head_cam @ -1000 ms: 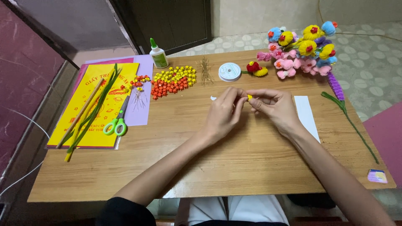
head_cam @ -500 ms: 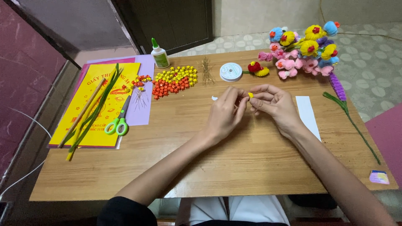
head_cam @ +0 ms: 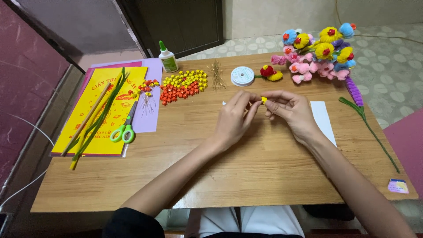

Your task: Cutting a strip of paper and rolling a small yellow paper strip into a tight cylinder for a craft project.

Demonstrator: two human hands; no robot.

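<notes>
This is looking like a room in a home being used as a small craft corner. A low wooden table (head_cam: 246, 176) is standing on a patterned tiled floor (head_cam: 387, 57), beside a dark door (head_cam: 185, 24) and a plain wall. Craft supplies are lying across it: a glue bottle (head_cam: 168, 57), green-handled scissors (head_cam: 124, 130), coloured paper sheets (head_cam: 108, 105), heaps of small orange and yellow paper stars (head_cam: 183, 86), a spool of clear thread (head_cam: 243, 76) and a bunch of fuzzy handmade flowers (head_cam: 319, 55)
</notes>
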